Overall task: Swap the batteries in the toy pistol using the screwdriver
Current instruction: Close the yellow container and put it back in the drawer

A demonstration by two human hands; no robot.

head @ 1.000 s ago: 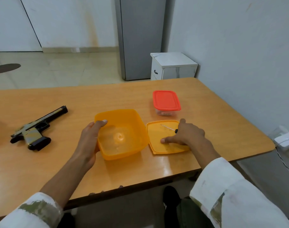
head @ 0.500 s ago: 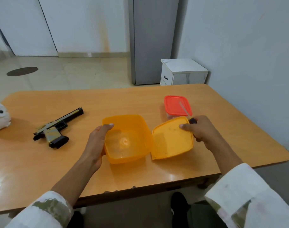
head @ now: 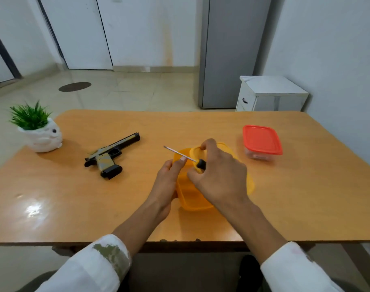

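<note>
Bright, even indoor light, a white glare patch on the glossy worktop [head: 295, 197] at its front left, soft shadows beside the plant pot [head: 43, 138] and under the toy pistol [head: 108, 157], wide-angle bowing of walls toward the edges, detail slightly soft.

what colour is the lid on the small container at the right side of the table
Red: the lid sits on a clear container, seen plainly in the head view.
</note>
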